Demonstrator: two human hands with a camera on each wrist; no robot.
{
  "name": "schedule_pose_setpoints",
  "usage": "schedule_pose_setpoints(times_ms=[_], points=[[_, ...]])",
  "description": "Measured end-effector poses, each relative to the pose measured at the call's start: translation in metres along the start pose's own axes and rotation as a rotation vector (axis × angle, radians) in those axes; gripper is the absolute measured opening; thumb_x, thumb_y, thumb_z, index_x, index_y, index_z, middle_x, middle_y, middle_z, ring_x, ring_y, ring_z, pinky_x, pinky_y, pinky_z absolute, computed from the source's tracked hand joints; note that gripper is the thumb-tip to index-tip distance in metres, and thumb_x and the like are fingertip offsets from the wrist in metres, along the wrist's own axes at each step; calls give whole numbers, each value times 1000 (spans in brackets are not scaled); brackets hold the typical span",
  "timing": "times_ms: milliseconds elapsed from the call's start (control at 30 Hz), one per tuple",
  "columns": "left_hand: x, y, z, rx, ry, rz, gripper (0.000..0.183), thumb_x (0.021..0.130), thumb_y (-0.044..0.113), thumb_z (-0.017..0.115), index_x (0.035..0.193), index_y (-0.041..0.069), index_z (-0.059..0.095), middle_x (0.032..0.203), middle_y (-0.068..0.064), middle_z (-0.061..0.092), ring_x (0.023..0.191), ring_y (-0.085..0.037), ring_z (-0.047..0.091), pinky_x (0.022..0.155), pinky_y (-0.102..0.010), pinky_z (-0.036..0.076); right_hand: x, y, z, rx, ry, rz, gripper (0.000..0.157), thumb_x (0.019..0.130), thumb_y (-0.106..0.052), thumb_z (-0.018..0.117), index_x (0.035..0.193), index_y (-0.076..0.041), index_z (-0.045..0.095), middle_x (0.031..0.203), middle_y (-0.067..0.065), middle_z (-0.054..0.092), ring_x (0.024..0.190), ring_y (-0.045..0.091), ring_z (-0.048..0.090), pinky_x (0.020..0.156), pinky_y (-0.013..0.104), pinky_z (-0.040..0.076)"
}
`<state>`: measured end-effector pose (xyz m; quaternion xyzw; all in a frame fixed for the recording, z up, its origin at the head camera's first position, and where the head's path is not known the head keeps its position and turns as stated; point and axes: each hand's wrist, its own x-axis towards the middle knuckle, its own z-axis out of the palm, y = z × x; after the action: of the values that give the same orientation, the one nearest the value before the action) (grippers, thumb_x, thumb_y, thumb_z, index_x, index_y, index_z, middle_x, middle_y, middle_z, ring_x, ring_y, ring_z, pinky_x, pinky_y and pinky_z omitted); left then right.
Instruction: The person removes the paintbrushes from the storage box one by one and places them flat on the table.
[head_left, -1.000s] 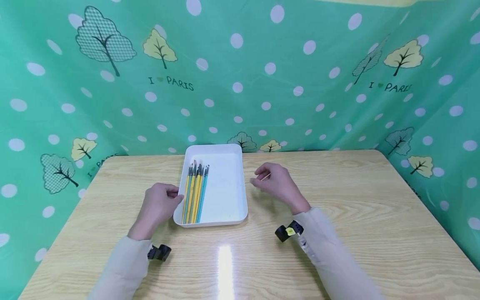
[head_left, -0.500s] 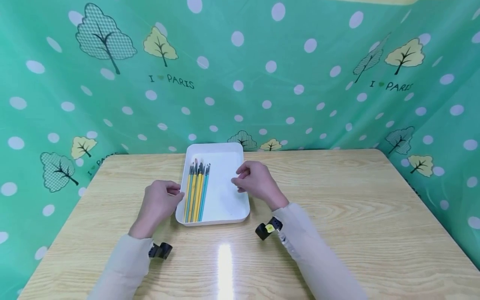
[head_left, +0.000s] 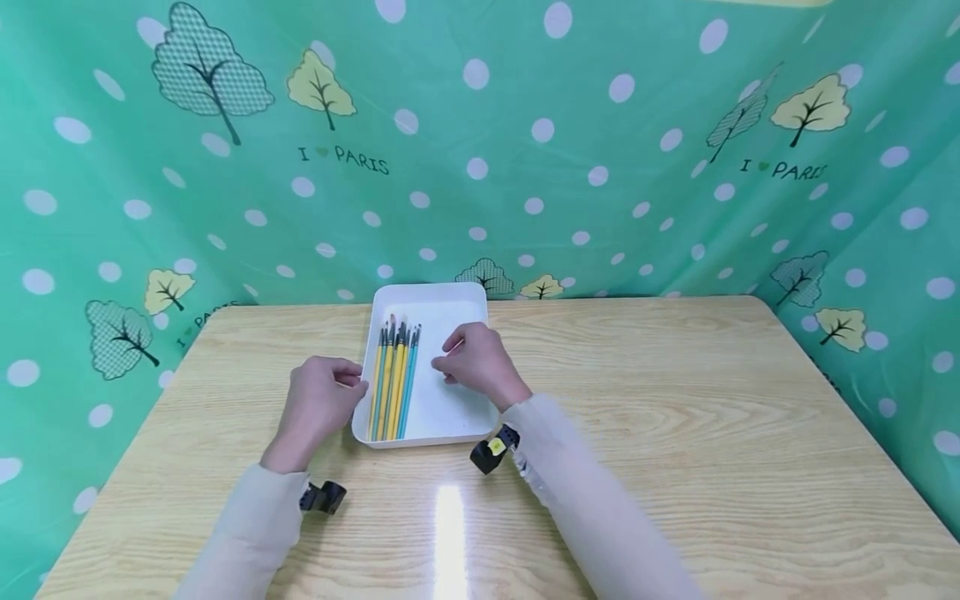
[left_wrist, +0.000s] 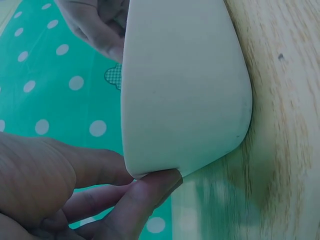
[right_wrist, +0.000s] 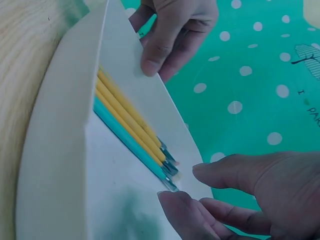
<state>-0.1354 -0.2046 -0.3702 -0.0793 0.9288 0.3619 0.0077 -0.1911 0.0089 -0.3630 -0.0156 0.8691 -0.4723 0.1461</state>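
The hold on the white tray point(head_left: 446, 417) looks settled: the left grip point(head_left: 318, 403) pinches its side wall, and the tray rests on the surface point(head_left: 675, 417) just right of those fingers. Handling of the yellow and turquoise paintbrushes point(head_left: 397, 387) seems not yet begun, as all that show lie in the tray, between the grips. The right grip point(head_left: 480, 360) has a narrow gap, nothing visible in it, with the brushes near its fingertips, on their left.
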Motion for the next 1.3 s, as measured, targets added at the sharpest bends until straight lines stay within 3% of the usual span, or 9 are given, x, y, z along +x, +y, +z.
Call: schedule_pose_setpoints(times_ms=[233,633,967,1300], points=[[-1,-2,-1,0,3,0,28,94,8,64,116,-7,72,100,-22,75,81,-23,70,61,-25,54,3,-2,22,3,12,16,22,88,-17,80,98,-6,64,81,10,75,72,22,76,57,22,50],[-1,-2,-1,-3,6,17,27,94,8,65,115,-6,73,98,-21,75,78,-21,69,60,-23,53,6,-7,44,-44,67,32,23,87,-16,81,92,-6,62,77,5,66,59,12,66,56,19,46],[-1,-1,1,-12,-2,7,26,93,8,66,115,-6,73,98,-21,75,80,-22,70,60,-24,54,8,-8,53,-78,66,81,23,86,-15,82,85,-7,61,63,4,66,54,13,65,61,23,47],[1,-1,1,-5,-3,-10,28,94,9,65,117,-5,72,101,-21,74,80,-22,68,61,-23,54,7,-11,55,-140,107,85,21,83,-14,81,85,-5,63,73,5,65,60,16,64,50,24,51]])
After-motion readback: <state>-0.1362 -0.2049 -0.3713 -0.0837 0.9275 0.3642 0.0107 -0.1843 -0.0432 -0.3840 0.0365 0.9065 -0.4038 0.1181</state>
